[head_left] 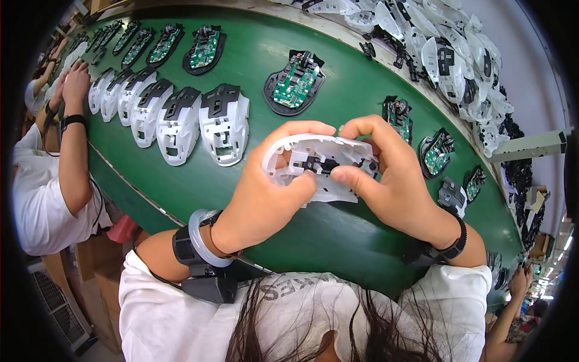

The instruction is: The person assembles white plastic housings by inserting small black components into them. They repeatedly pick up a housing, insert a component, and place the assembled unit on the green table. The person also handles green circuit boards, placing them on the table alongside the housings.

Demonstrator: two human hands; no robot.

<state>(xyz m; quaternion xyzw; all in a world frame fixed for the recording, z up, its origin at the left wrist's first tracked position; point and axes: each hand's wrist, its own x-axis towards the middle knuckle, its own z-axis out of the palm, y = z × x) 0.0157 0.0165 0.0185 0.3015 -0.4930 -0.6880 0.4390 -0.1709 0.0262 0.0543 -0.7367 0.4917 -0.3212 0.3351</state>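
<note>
In front of my chest I hold a white mouse top shell between both hands, its hollow inner side turned up toward me. My left hand is wrapped round the shell's left end, and its thumb presses inside. My right hand grips the right end, thumb on the inner side and fingers bent over the far rim. Between the two thumbs lies a small black plastic part, set in the middle of the shell. Fingers cover some of the shell's edges.
Several white-and-grey mouse shells stand in a row on the green table. Mouse bases with green circuit boards lie behind and right. White shells are heaped beyond the far edge. A co-worker's arm is at left.
</note>
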